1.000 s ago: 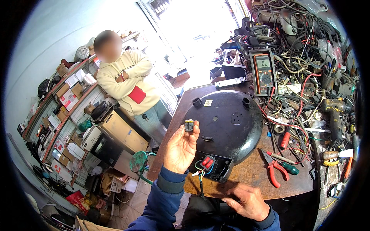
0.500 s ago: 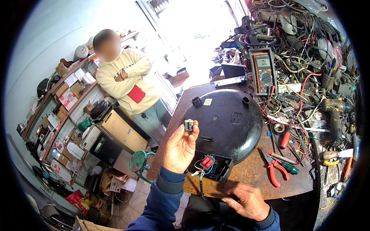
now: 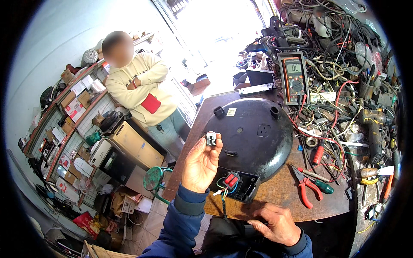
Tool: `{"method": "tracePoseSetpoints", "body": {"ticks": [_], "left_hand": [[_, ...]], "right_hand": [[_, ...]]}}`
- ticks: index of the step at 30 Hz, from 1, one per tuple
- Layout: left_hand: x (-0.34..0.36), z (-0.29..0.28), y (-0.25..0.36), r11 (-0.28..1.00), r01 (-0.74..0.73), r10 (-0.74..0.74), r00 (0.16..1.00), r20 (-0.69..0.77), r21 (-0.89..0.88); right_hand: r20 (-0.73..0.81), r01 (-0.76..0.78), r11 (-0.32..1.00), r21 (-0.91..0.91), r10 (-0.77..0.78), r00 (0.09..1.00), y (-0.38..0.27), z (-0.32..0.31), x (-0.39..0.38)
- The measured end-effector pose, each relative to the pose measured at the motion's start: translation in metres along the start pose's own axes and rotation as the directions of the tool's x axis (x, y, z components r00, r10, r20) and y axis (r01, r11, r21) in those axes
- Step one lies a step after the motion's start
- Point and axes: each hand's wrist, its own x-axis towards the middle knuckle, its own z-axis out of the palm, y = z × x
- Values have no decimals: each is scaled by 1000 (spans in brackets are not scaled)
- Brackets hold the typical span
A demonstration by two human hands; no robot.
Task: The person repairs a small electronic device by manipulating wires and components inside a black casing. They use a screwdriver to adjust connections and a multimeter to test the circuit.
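Component [image 3: 211, 138], small and boxy, its pale, shiny side facing me, is raised in the left hand [image 3: 201, 167], which I see pinching it between thumb and fingertips; on my feed it shows against the left rim of the round black appliance base [image 3: 254, 144]. The right hand [image 3: 276, 224], on the near side of the base, has its thumb parted from loosely curled fingers, and I see nothing in it. I judge the step to be a look-over of the component; the next move seems to call for a firm pinch, and care around the wires [image 3: 225, 195] by the red twin rocker switch [image 3: 232, 180] at the base's near end. Compared with a second ago, the component has turned from a darker side to this paler one, while both hands have hardly shifted.
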Motion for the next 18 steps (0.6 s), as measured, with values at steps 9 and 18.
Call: {"method": "tracePoseSetpoints", "body": {"ticks": [9, 18], "left_hand": [[0, 1, -1, 998, -26, 28, 999, -23, 59], [-2, -1, 0, 992, -39, 40, 999, -11, 123]], "right_hand": [[1, 31, 999, -8, -31, 1000, 1, 0, 1], [33, 22, 1000, -6, -22, 999, 9, 0, 0]]}}
